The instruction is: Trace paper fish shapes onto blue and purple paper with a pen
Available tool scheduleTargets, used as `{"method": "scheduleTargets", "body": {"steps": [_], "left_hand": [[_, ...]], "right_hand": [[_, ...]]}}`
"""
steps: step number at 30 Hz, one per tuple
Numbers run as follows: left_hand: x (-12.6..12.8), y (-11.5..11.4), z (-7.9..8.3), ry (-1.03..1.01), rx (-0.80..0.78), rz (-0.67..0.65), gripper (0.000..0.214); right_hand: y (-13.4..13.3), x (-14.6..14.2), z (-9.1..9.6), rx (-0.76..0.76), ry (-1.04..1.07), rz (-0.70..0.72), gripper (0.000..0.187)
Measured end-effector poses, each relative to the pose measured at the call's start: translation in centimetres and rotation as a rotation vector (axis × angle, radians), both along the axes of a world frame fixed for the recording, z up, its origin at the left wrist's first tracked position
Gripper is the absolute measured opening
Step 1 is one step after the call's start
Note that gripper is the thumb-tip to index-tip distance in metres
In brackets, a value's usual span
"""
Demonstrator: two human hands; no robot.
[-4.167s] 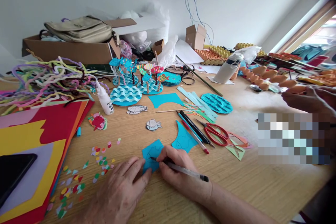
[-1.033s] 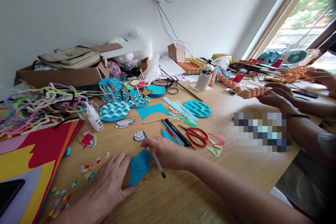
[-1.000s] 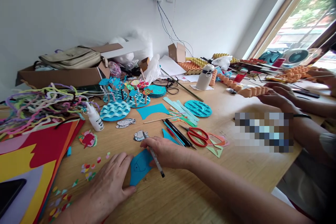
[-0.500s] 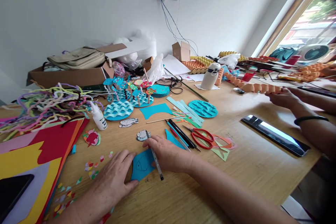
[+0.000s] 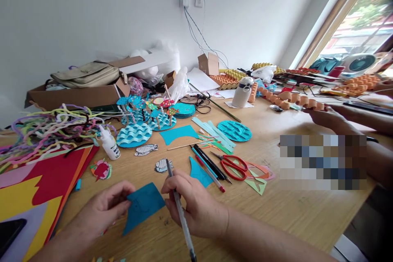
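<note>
Left fingers (image 5: 121, 208) pinch blue card (image 5: 145, 205), right fingers (image 5: 184, 188) grip pen (image 5: 180, 212), tip off card. Likely mid-drawing; more lines call for card flat on tabletop (image 5: 264, 217).

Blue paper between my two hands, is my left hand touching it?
Touching. The head view shows the left hand holding the blue paper by its upper left edge, with thumb and fingers right at it.

To the right of our right forearm (image 5: 260, 231), we find the bare table (image 5: 297, 211), where a hand could pass low. Ahead, the black pens (image 5: 211, 163) and the red scissors (image 5: 233, 166) obstruct us; on the left, the glue bottle (image 5: 109, 144) stands as an obstacle.
</note>
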State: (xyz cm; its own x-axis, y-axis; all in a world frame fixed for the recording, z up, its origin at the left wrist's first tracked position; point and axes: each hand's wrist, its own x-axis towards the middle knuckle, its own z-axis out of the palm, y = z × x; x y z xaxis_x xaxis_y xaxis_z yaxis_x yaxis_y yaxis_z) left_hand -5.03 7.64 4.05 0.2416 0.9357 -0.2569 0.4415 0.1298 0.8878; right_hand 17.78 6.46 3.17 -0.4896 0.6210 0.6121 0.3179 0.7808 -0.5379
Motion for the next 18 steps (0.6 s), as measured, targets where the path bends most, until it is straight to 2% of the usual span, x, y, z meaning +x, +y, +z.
{"method": "scheduleTargets", "body": {"steps": [2,5,8,10,14,18], "left_hand": [[-1.0,0.5,0.6,-0.029,0.006,0.054,0.03],[-1.3,1.3,0.6,-0.062,0.023,0.109,0.033],[0.0,1.8,0.3,-0.067,0.027,0.043,0.032],[1.3,1.9,0.1,-0.061,0.003,-0.035,0.031],[3.6,2.4,-0.5,-0.101,-0.055,-0.164,0.03],[5.8,3.1,-1.7,-0.141,-0.041,-0.204,0.029]], "right_hand": [[-0.3,0.0,0.0,0.124,-0.011,-0.016,0.016],[-0.9,-0.1,-0.1,0.343,-0.088,0.014,0.011],[-1.5,-0.6,-0.6,0.482,-0.122,0.06,0.012],[-1.8,-1.1,-1.1,0.484,-0.153,0.092,0.013],[-2.1,-2.0,-2.1,0.368,-0.29,0.2,0.02],[-2.0,-2.1,-2.2,0.372,-0.255,0.27,0.024]]}}
